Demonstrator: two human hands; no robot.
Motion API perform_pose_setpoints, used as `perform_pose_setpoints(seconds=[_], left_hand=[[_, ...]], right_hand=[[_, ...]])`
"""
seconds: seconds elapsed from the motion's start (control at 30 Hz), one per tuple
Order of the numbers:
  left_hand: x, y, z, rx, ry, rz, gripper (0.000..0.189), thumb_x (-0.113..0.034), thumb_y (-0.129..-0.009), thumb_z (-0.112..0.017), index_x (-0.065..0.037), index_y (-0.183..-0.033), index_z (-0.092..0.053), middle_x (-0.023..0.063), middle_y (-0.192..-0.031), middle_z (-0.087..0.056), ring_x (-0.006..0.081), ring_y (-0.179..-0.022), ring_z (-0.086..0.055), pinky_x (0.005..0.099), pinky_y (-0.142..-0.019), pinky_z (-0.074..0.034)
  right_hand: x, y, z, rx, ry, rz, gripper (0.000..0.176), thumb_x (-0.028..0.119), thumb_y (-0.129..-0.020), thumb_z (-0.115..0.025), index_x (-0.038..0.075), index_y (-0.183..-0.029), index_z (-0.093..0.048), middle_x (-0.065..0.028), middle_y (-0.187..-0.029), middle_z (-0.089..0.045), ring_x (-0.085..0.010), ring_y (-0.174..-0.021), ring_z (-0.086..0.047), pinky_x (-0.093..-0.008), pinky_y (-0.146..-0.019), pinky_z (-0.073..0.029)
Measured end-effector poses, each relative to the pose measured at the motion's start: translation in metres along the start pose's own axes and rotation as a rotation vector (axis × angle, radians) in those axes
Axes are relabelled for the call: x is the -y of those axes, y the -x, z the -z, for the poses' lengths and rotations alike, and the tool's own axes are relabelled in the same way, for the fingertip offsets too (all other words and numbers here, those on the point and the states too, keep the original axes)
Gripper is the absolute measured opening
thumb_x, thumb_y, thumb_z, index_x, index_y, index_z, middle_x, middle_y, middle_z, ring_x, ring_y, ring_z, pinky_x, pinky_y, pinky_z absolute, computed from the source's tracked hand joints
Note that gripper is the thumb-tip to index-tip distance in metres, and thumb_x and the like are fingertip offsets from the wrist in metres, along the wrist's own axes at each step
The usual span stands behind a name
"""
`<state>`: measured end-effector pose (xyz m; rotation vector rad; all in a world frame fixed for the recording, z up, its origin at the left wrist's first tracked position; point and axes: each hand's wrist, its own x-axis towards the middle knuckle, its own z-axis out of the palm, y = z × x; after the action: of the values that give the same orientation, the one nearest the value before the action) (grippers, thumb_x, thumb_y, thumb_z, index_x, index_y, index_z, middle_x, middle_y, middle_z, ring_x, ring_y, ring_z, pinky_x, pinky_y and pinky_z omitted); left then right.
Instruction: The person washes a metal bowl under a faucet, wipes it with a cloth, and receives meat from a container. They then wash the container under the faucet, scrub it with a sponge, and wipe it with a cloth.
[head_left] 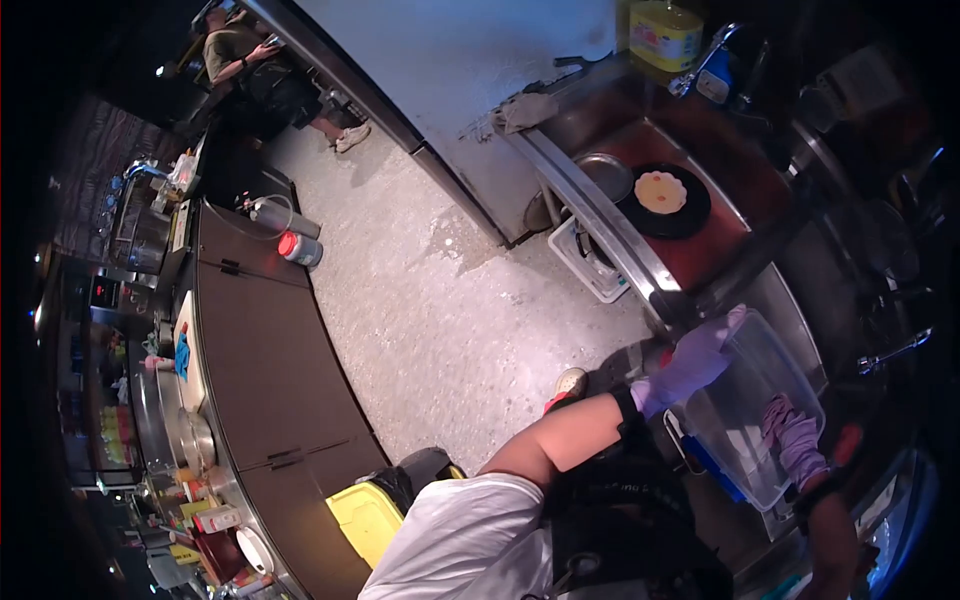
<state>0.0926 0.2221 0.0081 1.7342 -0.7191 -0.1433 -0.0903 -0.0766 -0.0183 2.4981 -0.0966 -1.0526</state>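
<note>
A clear plastic storage box (745,375) is tilted at the sink edge in front of me. My left hand (695,362), in a light purple glove, is closed on its rim at the far left side. My right hand (793,435), also gloved in purple, is against the right part of the box, with its fingers curled. Whatever lies under those fingers, if anything, is hidden. A blue latch (715,470) shows along the box's near side.
Beyond the box, a reddish sink basin (710,255) holds a dark round pan (690,222) with a pale scalloped piece (660,192). Faucets (895,352) stand at the right. A white bin (590,262) sits on the floor. Another person (262,80) is at the far left.
</note>
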Motion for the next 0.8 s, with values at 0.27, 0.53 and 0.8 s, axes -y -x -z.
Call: perform_pose_setpoints(seconds=[0.27, 0.53, 0.8], left_hand=[[-0.012, -0.004, 0.02, 0.004, 0.037, -0.067, 0.057, -0.003, -0.081, -0.055, -0.01, -0.136, -0.041, 0.014, -0.135, -0.046, 0.024, -0.121, -0.048, 0.0344, -0.099, -0.041], [-0.022, -0.01, 0.0, 0.05, 0.157, 0.171, 0.053, 0.003, -0.082, -0.051, -0.005, -0.134, -0.043, 0.0128, -0.109, -0.062, 0.0146, -0.091, -0.058, 0.0272, -0.081, -0.047], [0.001, -0.007, 0.016, 0.08, 0.188, 0.266, 0.063, 0.01, -0.079, -0.048, -0.008, -0.139, -0.039, 0.009, -0.124, -0.056, 0.0102, -0.103, -0.054, 0.0214, -0.089, -0.042]], right_hand=[[0.068, 0.059, 0.026, -0.08, -1.128, 0.515, 0.02, 0.008, -0.081, -0.056, 0.007, -0.1, -0.058, -0.0063, -0.1, -0.059, -0.0136, -0.09, -0.055, -0.0292, -0.08, -0.044], [0.092, 0.06, 0.207, 0.283, -1.785, 0.533, 0.019, 0.012, -0.074, -0.061, 0.006, -0.092, -0.06, -0.0083, -0.09, -0.061, -0.0179, -0.078, -0.06, -0.0324, -0.066, -0.048], [0.035, 0.013, 0.11, -0.651, -0.663, 0.287, 0.013, 0.016, -0.078, -0.06, 0.008, -0.089, -0.06, -0.0122, -0.083, -0.062, -0.0295, -0.077, -0.061, -0.0371, -0.064, -0.048]])
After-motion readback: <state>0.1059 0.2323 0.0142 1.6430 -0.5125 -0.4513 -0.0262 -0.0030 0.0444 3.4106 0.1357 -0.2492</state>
